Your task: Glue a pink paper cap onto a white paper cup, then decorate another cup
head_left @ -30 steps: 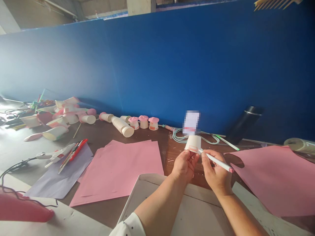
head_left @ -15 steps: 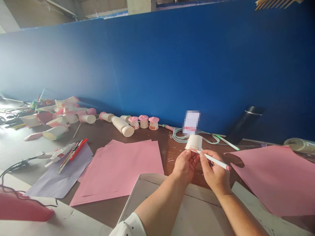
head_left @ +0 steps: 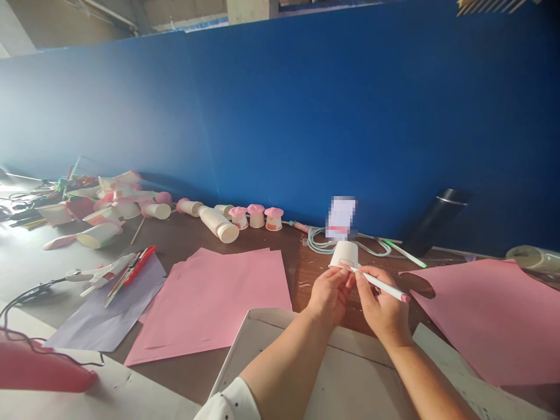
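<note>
An upside-down white paper cup (head_left: pixel 344 253) is held by its rim in my left hand (head_left: pixel 331 294), fingers closed around the lower edge. A reddish rectangular outline shows on the cup's side, low down. My right hand (head_left: pixel 384 306) grips a white marker pen (head_left: pixel 385 286) with a pink end, its tip at the cup near the outline. Beyond the cup lie a coiled pale cable (head_left: pixel 321 244) and a blurred-out white card (head_left: pixel 341 217). Another white pen (head_left: pixel 406 254) with green ends rests to the right of them.
Pink paper sheets (head_left: pixel 219 297) lie left of my arms, another pink sheet (head_left: pixel 494 315) to the right. A red utility knife (head_left: pixel 131 273) and a glue gun (head_left: pixel 102 272) rest on lilac paper (head_left: pixel 118 321). Three pink-topped cups (head_left: pixel 256 219), stacked cups (head_left: pixel 214 223) and a black bottle (head_left: pixel 437 219) stand or lie farther back.
The cup has tilted slightly in my left hand, and more of the reddish outline shows. The marker pen stays at its side; both hands have hardly moved.
</note>
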A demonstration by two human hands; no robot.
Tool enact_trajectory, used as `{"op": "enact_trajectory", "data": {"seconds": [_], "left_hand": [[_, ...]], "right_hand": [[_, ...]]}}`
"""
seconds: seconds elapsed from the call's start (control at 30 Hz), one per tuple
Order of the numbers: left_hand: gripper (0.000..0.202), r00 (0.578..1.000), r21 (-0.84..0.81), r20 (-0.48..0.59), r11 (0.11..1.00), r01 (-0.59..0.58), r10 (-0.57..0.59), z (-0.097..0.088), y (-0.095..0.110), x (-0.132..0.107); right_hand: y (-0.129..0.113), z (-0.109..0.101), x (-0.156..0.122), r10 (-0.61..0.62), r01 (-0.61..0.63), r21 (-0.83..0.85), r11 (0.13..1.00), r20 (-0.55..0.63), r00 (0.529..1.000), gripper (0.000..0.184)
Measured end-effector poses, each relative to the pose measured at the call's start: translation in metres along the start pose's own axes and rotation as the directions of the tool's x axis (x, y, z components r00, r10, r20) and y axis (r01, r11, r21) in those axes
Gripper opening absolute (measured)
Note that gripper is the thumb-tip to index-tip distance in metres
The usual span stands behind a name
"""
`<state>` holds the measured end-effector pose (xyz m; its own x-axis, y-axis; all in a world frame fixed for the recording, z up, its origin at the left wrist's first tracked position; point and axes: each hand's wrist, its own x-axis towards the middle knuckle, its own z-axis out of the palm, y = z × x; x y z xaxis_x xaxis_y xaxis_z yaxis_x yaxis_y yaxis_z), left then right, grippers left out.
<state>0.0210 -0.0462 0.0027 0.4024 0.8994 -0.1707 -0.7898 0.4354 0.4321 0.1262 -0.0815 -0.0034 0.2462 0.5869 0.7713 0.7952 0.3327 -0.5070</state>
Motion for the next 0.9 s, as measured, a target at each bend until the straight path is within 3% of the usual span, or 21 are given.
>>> {"op": "enact_trajectory", "data": {"seconds": [0.43, 0.9], "left_hand": [[0.012, 0.999, 0.0, -0.052, 1.0, -0.016, 0.016, 0.0, -0.0005, 0.0011], [0.017, 1.0, 0.015, 0.0, 1.0, -0.012, 0.012, -0.0083, -0.0062, 0.0078]], "right_hand": [[0.001, -0.0018, -0.0002, 0.024, -0.025, 0.031, 0.999, 0.058, 0.998, 0.025], [0.0002, -0.0002, -0.0005, -0.052, 0.052, -0.04, 0.998, 0.011, 0.999, 0.021]]}}
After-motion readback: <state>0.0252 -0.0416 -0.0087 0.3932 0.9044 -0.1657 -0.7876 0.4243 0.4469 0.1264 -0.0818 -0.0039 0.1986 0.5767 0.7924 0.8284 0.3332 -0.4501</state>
